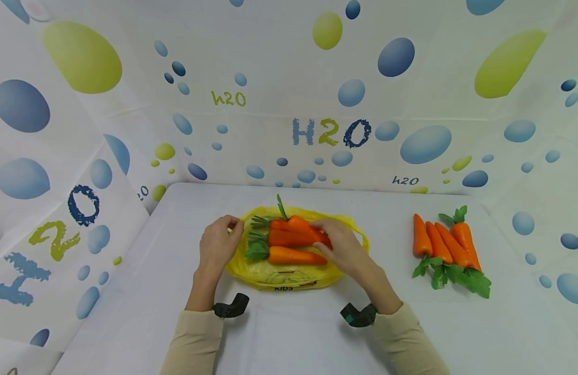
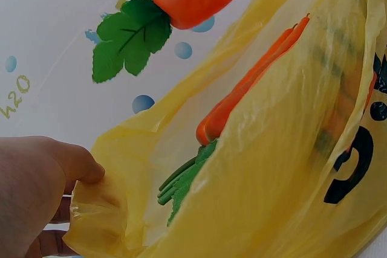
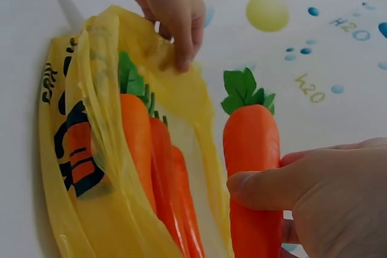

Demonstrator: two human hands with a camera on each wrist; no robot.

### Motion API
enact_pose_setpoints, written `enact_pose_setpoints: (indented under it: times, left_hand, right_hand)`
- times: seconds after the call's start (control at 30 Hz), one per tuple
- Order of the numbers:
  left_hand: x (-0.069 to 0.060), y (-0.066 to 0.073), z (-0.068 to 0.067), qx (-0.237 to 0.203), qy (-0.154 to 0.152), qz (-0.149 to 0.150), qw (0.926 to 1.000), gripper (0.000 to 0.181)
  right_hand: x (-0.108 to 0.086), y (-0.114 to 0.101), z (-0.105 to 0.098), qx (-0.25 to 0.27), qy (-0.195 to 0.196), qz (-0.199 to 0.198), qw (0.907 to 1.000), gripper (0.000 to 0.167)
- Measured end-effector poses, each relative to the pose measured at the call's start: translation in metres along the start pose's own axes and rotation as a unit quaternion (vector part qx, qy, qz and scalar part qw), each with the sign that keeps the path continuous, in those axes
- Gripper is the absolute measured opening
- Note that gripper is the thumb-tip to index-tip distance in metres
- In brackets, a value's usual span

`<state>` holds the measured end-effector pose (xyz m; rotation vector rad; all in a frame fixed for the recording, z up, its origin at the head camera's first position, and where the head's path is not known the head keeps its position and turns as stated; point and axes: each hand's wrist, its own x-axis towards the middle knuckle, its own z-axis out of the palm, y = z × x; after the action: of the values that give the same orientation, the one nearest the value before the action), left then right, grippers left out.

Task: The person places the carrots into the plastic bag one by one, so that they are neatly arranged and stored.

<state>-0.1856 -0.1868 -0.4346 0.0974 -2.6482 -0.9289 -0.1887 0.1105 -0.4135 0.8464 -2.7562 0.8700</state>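
Note:
A yellow plastic bag point(image 1: 251, 273) lies spread on the table with its mouth open, several orange toy carrots point(image 1: 295, 255) with green tops inside it. My left hand point(image 1: 218, 242) pinches the bag's left edge; the left wrist view shows thumb and fingers on the yellow film point(image 2: 100, 222). With thumb and fingers, my right hand point(image 3: 338, 191) grips another carrot point(image 3: 251, 143), leafy top pointing away from the hand. In the right wrist view this carrot is beside the bag's far edge, above the carrots in the bag point(image 3: 136, 143).
To the right on the white table point(image 1: 387, 224) lies a group of several more carrots point(image 1: 445, 250), most with their leaves toward the front. A white sheet point(image 1: 270, 52) with blue and green spots stands behind and at the sides.

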Motion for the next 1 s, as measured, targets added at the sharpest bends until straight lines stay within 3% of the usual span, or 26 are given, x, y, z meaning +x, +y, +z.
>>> enact_pose_setpoints:
  times: [0.23, 0.63, 1.0]
  left_hand:
    - [0.0, 0.0, 0.001, -0.003, 0.002, -0.001, 1.0, 0.027]
    - [-0.001, -0.001, 0.0, -0.008, 0.0, -0.003, 1.0, 0.027]
    - [-0.001, -0.001, 0.0, -0.013, 0.001, -0.001, 0.9999, 0.027]
  right_hand:
    - [0.0, -0.002, 0.007, -0.012, -0.027, -0.017, 0.9994, 0.041]
    - [0.0, -0.007, 0.018, -0.033, -0.089, 0.002, 0.9955, 0.042]
    - [-0.001, -0.011, 0.026, -0.021, -0.136, -0.042, 0.9896, 0.038]
